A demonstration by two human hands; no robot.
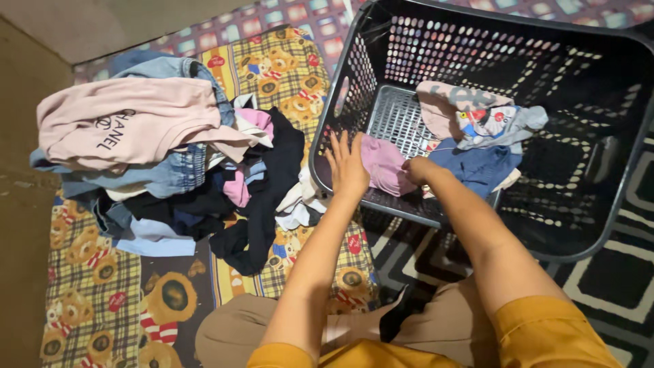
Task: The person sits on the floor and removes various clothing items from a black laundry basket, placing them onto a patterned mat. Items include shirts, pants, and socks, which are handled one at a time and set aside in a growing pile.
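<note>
Laundry basket [616,197], pink garment [383,163] between hands [347,167]

Both bare arms are stretched forward from the body, hands close together.

The left hand [347,165] is held flat with the back turned up to the camera, its fingers [338,144] spread and pointed away from the body; nothing is clasped in it. The left forearm is seen as a long straight line running back toward the elbow near the lap. The right hand [417,170] is placed just to the right of the left one, curled into a loose fist with the knuckles turned leftward, so its fingertips are hidden. The right forearm is angled down and to the right, back to a sleeve-covered upper arm. The two hands are kept near each other but apart.
</note>
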